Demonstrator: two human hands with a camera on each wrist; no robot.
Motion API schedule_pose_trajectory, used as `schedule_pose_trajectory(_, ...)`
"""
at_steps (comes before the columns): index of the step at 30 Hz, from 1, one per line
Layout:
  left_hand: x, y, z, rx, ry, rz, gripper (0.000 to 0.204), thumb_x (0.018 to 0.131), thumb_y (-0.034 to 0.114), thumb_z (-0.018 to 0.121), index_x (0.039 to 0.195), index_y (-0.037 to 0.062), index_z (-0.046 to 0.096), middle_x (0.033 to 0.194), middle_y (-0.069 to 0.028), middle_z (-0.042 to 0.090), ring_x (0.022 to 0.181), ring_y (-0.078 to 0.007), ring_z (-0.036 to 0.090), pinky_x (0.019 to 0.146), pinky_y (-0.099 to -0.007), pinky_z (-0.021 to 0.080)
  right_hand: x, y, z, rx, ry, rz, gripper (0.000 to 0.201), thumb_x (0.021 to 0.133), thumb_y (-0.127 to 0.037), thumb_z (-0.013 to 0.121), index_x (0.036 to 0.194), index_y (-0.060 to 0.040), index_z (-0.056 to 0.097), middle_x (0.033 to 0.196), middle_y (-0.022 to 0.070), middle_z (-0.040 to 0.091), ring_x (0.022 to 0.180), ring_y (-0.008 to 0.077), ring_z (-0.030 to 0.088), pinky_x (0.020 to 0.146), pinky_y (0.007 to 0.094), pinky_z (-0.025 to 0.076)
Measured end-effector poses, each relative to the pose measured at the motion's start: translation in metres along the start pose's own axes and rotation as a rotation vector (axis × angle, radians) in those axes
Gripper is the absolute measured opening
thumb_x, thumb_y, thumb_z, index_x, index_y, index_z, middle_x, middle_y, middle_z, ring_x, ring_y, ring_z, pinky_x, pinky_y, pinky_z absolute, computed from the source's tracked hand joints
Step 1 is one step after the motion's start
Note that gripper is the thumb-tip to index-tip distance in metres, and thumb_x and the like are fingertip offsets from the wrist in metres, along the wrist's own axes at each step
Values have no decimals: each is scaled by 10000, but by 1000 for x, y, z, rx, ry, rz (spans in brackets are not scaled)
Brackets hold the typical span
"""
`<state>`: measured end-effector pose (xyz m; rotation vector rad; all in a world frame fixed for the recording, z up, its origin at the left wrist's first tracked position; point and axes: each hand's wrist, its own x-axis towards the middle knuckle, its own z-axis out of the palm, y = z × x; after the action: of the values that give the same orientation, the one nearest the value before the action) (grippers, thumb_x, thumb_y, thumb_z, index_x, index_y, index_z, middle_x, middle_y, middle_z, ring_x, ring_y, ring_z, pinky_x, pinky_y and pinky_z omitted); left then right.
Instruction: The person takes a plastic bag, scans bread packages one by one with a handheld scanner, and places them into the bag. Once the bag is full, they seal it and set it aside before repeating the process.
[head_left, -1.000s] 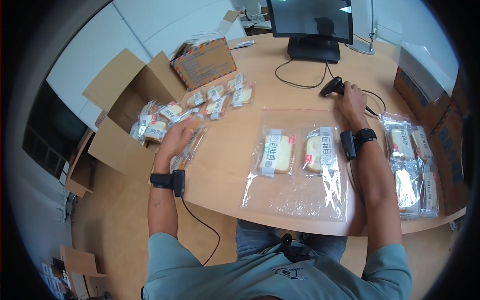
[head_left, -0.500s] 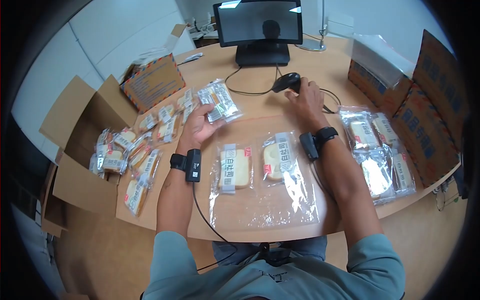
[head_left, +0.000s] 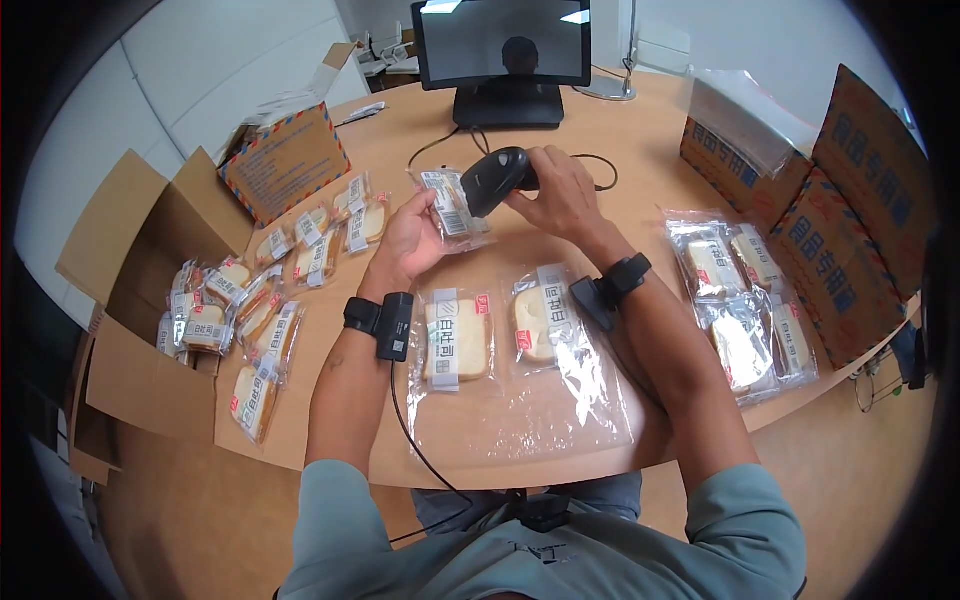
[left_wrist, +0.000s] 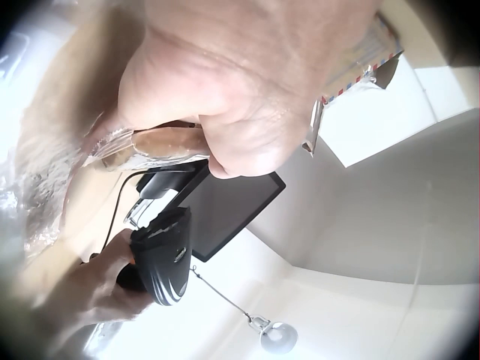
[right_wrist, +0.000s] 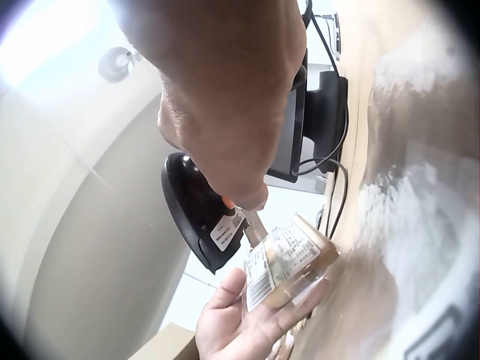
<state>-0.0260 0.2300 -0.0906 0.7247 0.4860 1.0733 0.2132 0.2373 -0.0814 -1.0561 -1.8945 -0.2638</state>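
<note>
My left hand holds up a bread pack in clear wrap, thumb at one side and fingers beneath it. The pack's printed label with a barcode shows in the right wrist view, tilted toward a black barcode scanner. My right hand grips that scanner by its handle, its head right by the pack. Below on the table lies a large clear plastic bag with two bread packs, a left one and a right one, label strips facing up.
Several bread packs lie at left, beside an open cardboard box and a striped-edge carton. At right, a bag of bread packs lies by printed cartons. A monitor stands behind the scanner's cable.
My left hand has picked up a bread pack from the left group and brought it to the middle. My right hand has lifted the scanner and moved it left to the pack.
</note>
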Motion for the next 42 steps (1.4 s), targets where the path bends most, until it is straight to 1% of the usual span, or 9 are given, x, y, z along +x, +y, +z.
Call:
schedule_pose_trajectory(12, -7, -2, 10, 35, 14, -5, 424, 1062, 315, 355, 1397, 61, 404, 1399, -201, 494, 1309, -406, 472, 1103, -676, 330, 0, -7, -3, 53, -139, 72, 409, 775, -345, 738, 1049, -79, 593, 934, 145, 621, 887, 364, 602, 772, 471, 466)
schedule_pose_trajectory(20, 2, 3, -7, -48, -110, 13, 459, 1038, 418, 388, 1342, 99, 519, 1312, -120, 586, 1177, -305, 565, 933, -520, 460, 1, 7, -4, 76, -208, 189, 422, 806, -359, 716, 1067, -59, 577, 935, 176, 628, 916, 383, 610, 775, 485, 464)
schedule_pose_trajectory(24, -1, 15, -12, -131, -180, 61, 467, 1025, 420, 399, 1330, 99, 546, 1300, -117, 600, 1172, -281, 570, 967, -511, 448, -7, 39, 1, -124, -193, 244, 397, 845, -315, 675, 1124, -64, 547, 981, 189, 625, 951, 392, 609, 793, 527, 449)
schedule_pose_trajectory(30, -8, 25, 4, -140, -1, 177, 475, 1010, 401, 359, 1329, 104, 549, 1235, -71, 629, 1090, -249, 594, 963, -508, 447, -21, 61, 4, -347, -339, 300, 378, 853, -302, 677, 1147, -88, 573, 1075, 171, 616, 1087, 372, 574, 877, 560, 416)
schedule_pose_trajectory(36, -15, 23, 9, 182, -24, 260, 504, 977, 295, 516, 1427, 72, 474, 1338, -104, 569, 1191, -275, 555, 1006, -421, 453, -20, 64, -1, -391, -366, 347, 389, 859, -327, 677, 1149, -84, 587, 1107, 177, 619, 1132, 378, 559, 906, 545, 435)
schedule_pose_trajectory(38, -25, 22, 30, 878, 184, 431, 615, 892, 274, 664, 1402, -14, 479, 1157, -87, 635, 1013, -213, 623, 945, -357, 483, 0, 63, -8, -448, -373, 365, 459, 860, -368, 686, 1177, -49, 594, 1177, 204, 622, 1065, 403, 603, 855, 519, 483)
schedule_pose_trajectory(39, -20, 21, 25, 875, 186, 431, 615, 892, 274, 664, 1402, -14, 479, 1157, -87, 635, 1013, -213, 623, 945, -357, 483, 14, 63, -11, -448, -376, 363, 459, 860, -368, 686, 1177, -49, 594, 1177, 204, 622, 1065, 403, 603, 855, 519, 483)
schedule_pose_trajectory(41, -6, 16, 9, 1267, -8, 781, 754, 813, 356, 739, 1431, 19, 468, 1192, -122, 609, 1046, -272, 591, 975, -388, 458, 40, 50, -20, 193, -426, 432, 534, 897, -402, 671, 1223, 10, 579, 1045, 200, 642, 929, 304, 684, 771, 425, 562)
schedule_pose_trajectory(42, -12, 14, 12, 1267, -7, 773, 754, 813, 356, 739, 1431, 19, 468, 1192, -122, 609, 1046, -272, 591, 975, -388, 458, 44, 29, -31, 195, -431, 437, 534, 897, -402, 671, 1223, 10, 579, 1045, 200, 642, 929, 304, 684, 771, 425, 562)
